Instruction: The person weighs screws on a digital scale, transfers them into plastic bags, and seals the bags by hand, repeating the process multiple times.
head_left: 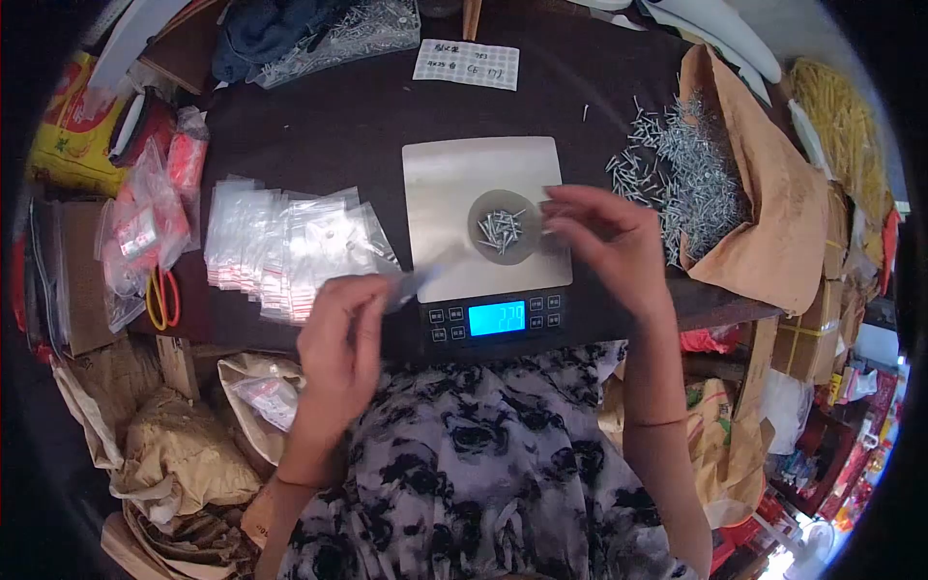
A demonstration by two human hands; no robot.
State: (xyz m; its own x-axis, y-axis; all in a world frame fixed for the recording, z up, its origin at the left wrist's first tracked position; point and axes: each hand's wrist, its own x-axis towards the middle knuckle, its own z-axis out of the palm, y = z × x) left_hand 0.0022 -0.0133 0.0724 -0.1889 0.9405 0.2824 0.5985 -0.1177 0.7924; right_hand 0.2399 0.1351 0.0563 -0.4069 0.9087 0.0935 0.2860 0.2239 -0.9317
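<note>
My left hand (345, 329), fingers pinched, holds a small clear plastic bag (416, 284), smeared by motion, in front of the scale's lower left side. My right hand (619, 237) is at the right of a small round dish (505, 255), thumb and fingers apart, fingertips right at its rim. Inside the dish lies a small heap of silvery screws (500, 230). The dish rests on the metal plate of a digital scale (440, 193), whose blue display (497, 318) is lit with digits.
Overlapping clear zip bags (290, 242) lie left of the scale. A large pile of screws (691, 164) spills from a brown paper bag (764, 193) at right. Behind the scale are a handwritten label (467, 64) and a bag of screws (362, 34). Orange-handled scissors (162, 300) lie at left.
</note>
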